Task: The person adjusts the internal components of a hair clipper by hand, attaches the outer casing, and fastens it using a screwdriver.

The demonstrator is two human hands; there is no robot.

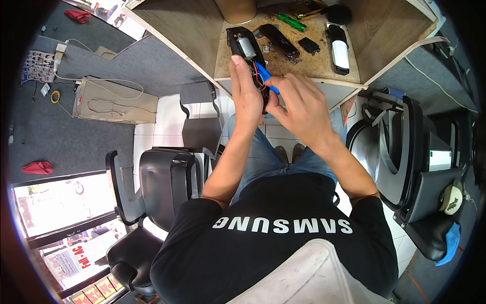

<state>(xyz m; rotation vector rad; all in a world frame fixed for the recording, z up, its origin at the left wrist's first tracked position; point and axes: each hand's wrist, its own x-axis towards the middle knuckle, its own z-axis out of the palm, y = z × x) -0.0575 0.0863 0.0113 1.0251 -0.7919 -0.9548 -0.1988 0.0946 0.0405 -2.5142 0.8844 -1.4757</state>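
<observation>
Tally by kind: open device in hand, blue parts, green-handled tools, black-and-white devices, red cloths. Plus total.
Open black device: 1
Blue part: 1
Green-handled tool: 1
Black-and-white device: 1
Red cloths: 2
Total: 6

On my feed I can read "SAMSUNG" in white capitals, upside down across the black shirt. Through the window at lower left, I make out red "Full-AC" lettering on a white sign.
</observation>
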